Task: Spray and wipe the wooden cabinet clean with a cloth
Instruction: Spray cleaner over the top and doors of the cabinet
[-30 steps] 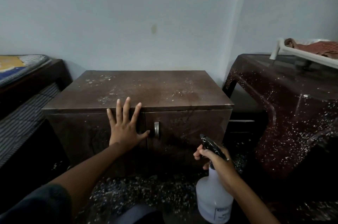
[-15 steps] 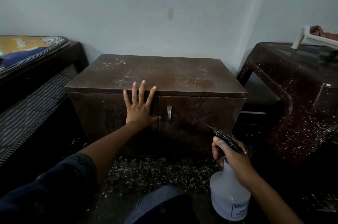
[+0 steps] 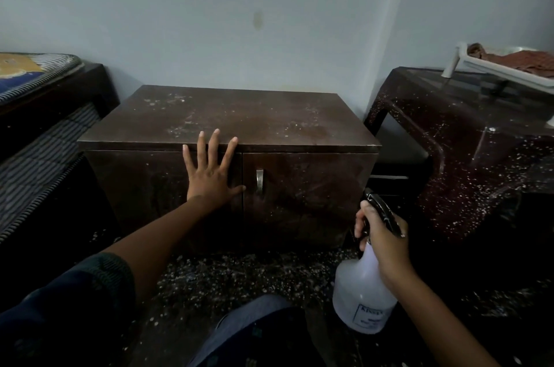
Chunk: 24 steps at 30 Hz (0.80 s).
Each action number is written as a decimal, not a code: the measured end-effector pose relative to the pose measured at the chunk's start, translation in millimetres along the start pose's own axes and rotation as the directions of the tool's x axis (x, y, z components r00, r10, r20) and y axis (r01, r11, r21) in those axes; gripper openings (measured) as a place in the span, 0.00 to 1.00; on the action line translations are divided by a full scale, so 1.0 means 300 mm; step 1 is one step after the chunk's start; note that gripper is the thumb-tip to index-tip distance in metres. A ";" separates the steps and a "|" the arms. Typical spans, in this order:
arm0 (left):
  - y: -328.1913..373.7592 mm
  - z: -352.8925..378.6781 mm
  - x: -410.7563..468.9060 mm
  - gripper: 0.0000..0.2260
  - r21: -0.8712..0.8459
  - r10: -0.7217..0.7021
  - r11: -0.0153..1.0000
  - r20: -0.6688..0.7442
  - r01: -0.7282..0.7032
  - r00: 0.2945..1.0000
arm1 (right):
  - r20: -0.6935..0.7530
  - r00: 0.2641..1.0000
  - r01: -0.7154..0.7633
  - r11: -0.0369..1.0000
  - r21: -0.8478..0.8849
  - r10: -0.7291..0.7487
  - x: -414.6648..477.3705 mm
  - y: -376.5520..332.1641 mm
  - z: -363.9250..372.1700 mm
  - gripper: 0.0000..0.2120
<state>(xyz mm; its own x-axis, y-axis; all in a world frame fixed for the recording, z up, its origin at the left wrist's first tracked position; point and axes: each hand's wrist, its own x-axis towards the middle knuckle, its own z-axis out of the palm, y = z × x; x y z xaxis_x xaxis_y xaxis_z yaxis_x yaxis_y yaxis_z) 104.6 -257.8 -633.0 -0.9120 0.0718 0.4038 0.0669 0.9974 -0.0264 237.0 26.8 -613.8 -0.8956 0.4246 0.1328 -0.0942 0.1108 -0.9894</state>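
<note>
A dark wooden cabinet (image 3: 299, 126) with two doors and a dusty, speckled top stands against the wall. A metal handle (image 3: 259, 181) sits on its right door. My left hand (image 3: 211, 174) lies flat with spread fingers on the left door, fingertips reaching the top edge. My right hand (image 3: 382, 234) grips the black trigger head of a white spray bottle (image 3: 361, 297), held low in front of the cabinet's right corner, nozzle towards the right door. A brownish cloth (image 3: 521, 61) lies in a white tray at the far right.
A dark speckled table (image 3: 467, 138) stands right of the cabinet and carries the white tray (image 3: 494, 68). A bed with striped bedding (image 3: 39, 150) runs along the left. The floor (image 3: 239, 276) before the cabinet is dark and speckled. My knee (image 3: 254, 327) shows at the bottom.
My left hand stays pressed on the left door. My right hand has lifted the bottle a little towards the right door. The view has shifted.
</note>
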 end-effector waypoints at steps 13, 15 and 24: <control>0.000 0.009 -0.003 0.50 -0.018 0.008 1.000 -0.058 -0.009 0.998 | -0.248 0.963 -0.111 0.994 -0.002 0.107 0.004 0.057 -0.056 0.12; 0.001 0.016 -0.001 0.48 -0.039 0.005 0.999 -0.081 -0.008 0.997 | -0.248 0.956 -0.161 0.987 -0.002 0.156 -0.003 0.078 -0.062 0.12; 0.035 0.015 -0.001 0.41 -0.125 -0.068 0.991 -0.142 0.051 0.988 | -0.110 0.949 -0.308 0.944 -0.115 0.296 -0.048 0.160 -0.092 0.04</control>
<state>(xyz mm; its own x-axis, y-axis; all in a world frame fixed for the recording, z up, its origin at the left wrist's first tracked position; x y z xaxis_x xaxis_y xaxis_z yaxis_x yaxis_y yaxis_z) 103.9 -247.4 -637.5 -0.8479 0.0025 0.5302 0.0706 0.9916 0.1082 257.4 50.8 -661.5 -0.8296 0.5348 -0.1604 0.2371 0.0773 -0.9684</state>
